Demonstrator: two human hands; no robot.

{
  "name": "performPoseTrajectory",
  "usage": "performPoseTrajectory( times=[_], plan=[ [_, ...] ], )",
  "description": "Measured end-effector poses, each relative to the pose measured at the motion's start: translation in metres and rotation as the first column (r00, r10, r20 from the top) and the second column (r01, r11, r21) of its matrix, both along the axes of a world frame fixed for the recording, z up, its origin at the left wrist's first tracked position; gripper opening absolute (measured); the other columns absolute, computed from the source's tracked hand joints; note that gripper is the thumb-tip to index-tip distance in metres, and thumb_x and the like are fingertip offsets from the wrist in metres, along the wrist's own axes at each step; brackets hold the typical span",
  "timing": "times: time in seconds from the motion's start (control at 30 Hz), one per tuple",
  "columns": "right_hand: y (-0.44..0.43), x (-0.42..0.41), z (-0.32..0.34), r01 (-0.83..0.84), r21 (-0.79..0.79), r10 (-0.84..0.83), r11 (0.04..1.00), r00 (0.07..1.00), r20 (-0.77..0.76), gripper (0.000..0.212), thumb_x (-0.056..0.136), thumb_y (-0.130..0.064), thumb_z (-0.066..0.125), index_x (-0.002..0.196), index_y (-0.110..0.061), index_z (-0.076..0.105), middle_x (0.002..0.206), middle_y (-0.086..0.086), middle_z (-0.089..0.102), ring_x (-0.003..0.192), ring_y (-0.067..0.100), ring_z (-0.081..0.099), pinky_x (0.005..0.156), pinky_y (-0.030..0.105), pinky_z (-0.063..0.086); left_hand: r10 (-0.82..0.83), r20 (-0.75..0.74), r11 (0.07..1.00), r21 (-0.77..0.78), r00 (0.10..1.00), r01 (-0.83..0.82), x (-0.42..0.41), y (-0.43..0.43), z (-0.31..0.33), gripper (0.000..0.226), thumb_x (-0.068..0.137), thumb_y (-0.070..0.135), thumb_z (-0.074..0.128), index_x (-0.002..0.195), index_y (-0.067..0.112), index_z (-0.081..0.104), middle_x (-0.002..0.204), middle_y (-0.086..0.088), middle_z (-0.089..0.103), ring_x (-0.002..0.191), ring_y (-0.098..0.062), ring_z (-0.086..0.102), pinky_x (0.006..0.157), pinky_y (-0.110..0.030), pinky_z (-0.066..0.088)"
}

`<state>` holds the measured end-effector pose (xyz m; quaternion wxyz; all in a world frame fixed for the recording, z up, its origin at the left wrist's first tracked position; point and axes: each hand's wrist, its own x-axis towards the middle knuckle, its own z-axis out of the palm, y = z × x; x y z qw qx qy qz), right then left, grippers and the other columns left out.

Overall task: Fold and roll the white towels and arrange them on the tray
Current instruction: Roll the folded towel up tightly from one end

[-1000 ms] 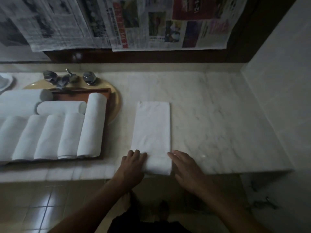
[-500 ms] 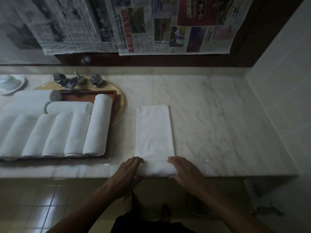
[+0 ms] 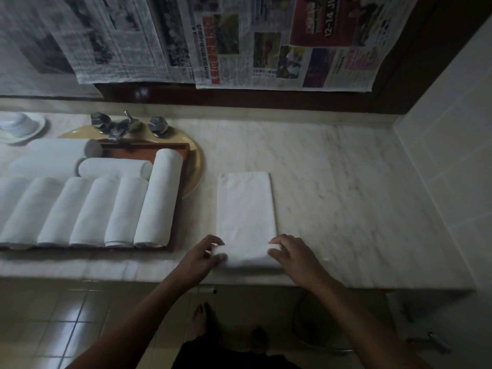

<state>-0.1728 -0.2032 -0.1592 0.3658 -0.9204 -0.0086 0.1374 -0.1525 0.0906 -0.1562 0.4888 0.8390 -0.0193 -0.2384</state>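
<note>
Head view: left hand (image 3: 202, 258) and right hand (image 3: 292, 255) both curl their fingers round the near, rolled-up end of the white towel (image 3: 246, 206), one at each end of the roll. The rest of it lies flat, stretching away past the fingertips on the pale marble counter (image 3: 346, 195), close to the front edge. Left of the fingers is a wooden tray (image 3: 143, 149) packed with rolled towels (image 3: 157, 201), set over a yellow basin (image 3: 195, 166) with metal taps (image 3: 125, 126) behind and a white dish (image 3: 24, 126) far left. Beyond the fingers, newspaper sheets (image 3: 266, 41) hang on the dark back wall (image 3: 292, 99). Right of the fingers, the marble runs to a light tiled wall (image 3: 452, 155). Below are the tiled floor (image 3: 66, 328) and a bare foot (image 3: 202, 315). Dim light.
</note>
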Motion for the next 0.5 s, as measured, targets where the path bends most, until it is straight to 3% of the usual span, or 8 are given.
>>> performPoseTrajectory(
  times=[0.07, 0.17, 0.27, 0.3, 0.33, 0.4, 0.43, 0.5],
  plan=[
    [0.010, 0.000, -0.001, 0.067, -0.054, -0.057, 0.996, 0.984, 0.169, 0.020, 0.099, -0.034, 0.064, 0.118, -0.029, 0.069, 0.122, -0.008, 0.063, 0.114, 0.014, 0.055, 0.095, 0.031, 0.047, 0.067, -0.004, 0.998, 0.011, 0.998, -0.067, 0.001, -0.006, 0.003, 0.029, 0.088, 0.051, 0.068, 0.110, 0.032, 0.064, 0.104, 0.001, 0.069, 0.089, -0.014, 0.069, 0.078, -0.032, 0.054],
    [0.031, -0.014, -0.006, 0.020, -0.255, 0.095, 0.967, 0.897, 0.432, 0.034, 0.086, -0.004, 0.071, 0.115, -0.022, 0.075, 0.123, 0.002, 0.068, 0.116, 0.023, 0.059, 0.095, 0.040, 0.053, 0.130, -0.013, 0.991, 0.025, 0.991, -0.130, 0.004, -0.010, 0.004, 0.014, 0.095, 0.038, 0.071, 0.105, 0.029, 0.067, 0.095, -0.001, 0.072, 0.085, -0.015, 0.070, 0.081, -0.038, 0.056],
    [0.042, -0.032, -0.019, 0.001, -0.341, 0.183, 0.940, 0.841, 0.508, 0.043, 0.088, -0.004, 0.064, 0.128, -0.019, 0.070, 0.135, 0.008, 0.064, 0.127, 0.031, 0.057, 0.105, 0.046, 0.049, 0.164, 0.004, 0.985, 0.053, 0.987, -0.164, 0.008, -0.015, 0.007, 0.020, 0.092, 0.042, 0.071, 0.105, 0.026, 0.069, 0.097, -0.002, 0.071, 0.084, -0.015, 0.068, 0.083, -0.042, 0.057],
    [0.042, -0.035, -0.025, -0.001, -0.357, 0.191, 0.934, 0.846, 0.497, 0.048, 0.089, -0.004, 0.063, 0.135, -0.019, 0.065, 0.142, 0.010, 0.059, 0.134, 0.032, 0.052, 0.110, 0.049, 0.045, 0.155, 0.084, 0.977, 0.134, 0.984, -0.165, 0.007, -0.017, 0.007, 0.025, 0.093, 0.045, 0.069, 0.109, 0.025, 0.069, 0.103, -0.003, 0.069, 0.088, -0.016, 0.067, 0.084, -0.042, 0.057],
    [0.042, -0.038, -0.028, -0.006, -0.378, 0.202, 0.926, 0.852, 0.482, 0.054, 0.089, -0.003, 0.060, 0.141, -0.018, 0.060, 0.149, 0.011, 0.054, 0.140, 0.034, 0.046, 0.114, 0.052, 0.041, 0.103, 0.237, 0.950, 0.263, 0.966, -0.166, 0.004, -0.020, 0.006, 0.029, 0.094, 0.047, 0.066, 0.114, 0.025, 0.067, 0.111, -0.002, 0.065, 0.095, -0.017, 0.064, 0.086, -0.041, 0.055],
    [0.042, -0.039, -0.032, -0.029, -0.406, 0.230, 0.914, 0.860, 0.455, 0.056, 0.095, -0.007, 0.050, 0.149, -0.019, 0.051, 0.157, 0.012, 0.044, 0.149, 0.034, 0.035, 0.120, 0.055, 0.031, -0.157, 0.534, 0.861, 0.486, 0.831, -0.150, -0.007, -0.029, 0.004, 0.037, 0.098, 0.047, 0.058, 0.127, 0.025, 0.059, 0.125, -0.001, 0.060, 0.112, -0.021, 0.059, 0.096, -0.045, 0.049],
    [0.043, -0.040, -0.034, -0.043, -0.408, 0.238, 0.912, 0.865, 0.442, 0.054, 0.099, -0.012, 0.044, 0.152, -0.020, 0.047, 0.160, 0.011, 0.040, 0.152, 0.034, 0.030, 0.122, 0.055, 0.027, -0.293, 0.589, 0.835, 0.542, 0.753, -0.099, -0.014, -0.035, 0.003, 0.042, 0.096, 0.044, 0.058, 0.132, 0.023, 0.055, 0.131, -0.002, 0.059, 0.120, -0.023, 0.057, 0.102, -0.049, 0.047],
    [0.042, -0.037, -0.036, -0.070, -0.418, 0.262, 0.906, 0.869, 0.421, 0.053, 0.104, -0.021, 0.038, 0.157, -0.021, 0.039, 0.165, 0.010, 0.032, 0.156, 0.032, 0.021, 0.125, 0.055, 0.020, -0.488, 0.561, 0.768, 0.640, 0.669, 0.024, -0.026, -0.046, -0.009, 0.063, 0.088, 0.035, 0.067, 0.145, 0.019, 0.044, 0.146, -0.007, 0.052, 0.136, -0.029, 0.051, 0.112, -0.057, 0.040]
  ],
)
